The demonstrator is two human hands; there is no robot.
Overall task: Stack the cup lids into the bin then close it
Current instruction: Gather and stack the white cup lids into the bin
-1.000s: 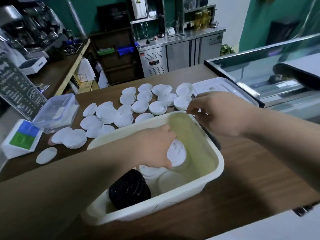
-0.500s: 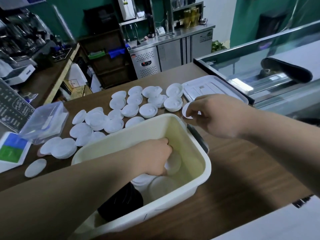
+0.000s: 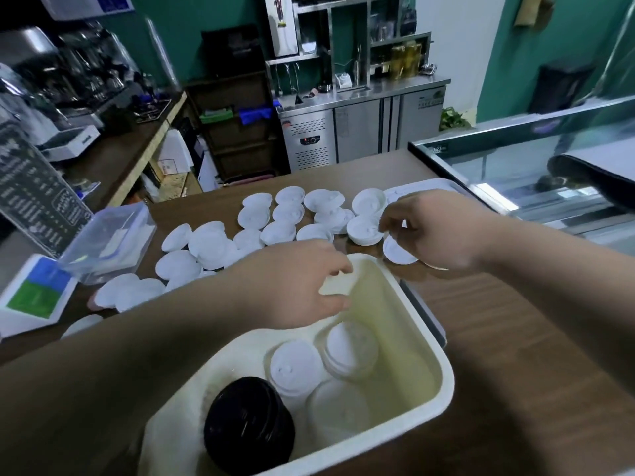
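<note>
A cream bin (image 3: 433, 341) stands on the wooden counter (image 3: 515, 338). Inside it are three stacks of white lids (image 3: 295, 369) and a black stack (image 3: 250, 424). Several loose white cup lids (image 3: 288, 214) lie spread on the counter behind the bin. My left hand (image 3: 299, 283) hovers over the bin's far rim, fingers apart and empty. To the right of the far rim, my right hand (image 3: 443, 228) holds a white lid (image 3: 398, 251), and its fingertips touch another lid (image 3: 364, 229). The bin's flat white cover (image 3: 433, 185) lies behind that hand.
A clear plastic container (image 3: 106, 238) and a white box with a blue and green top (image 3: 34, 293) sit at the left, beside a black menu sign (image 3: 34, 194). A glass display case (image 3: 515, 173) borders the counter on the right.
My left hand has let go of its lids and risen out of the bin to the far rim. My right hand picked up a lid and reached for another.
</note>
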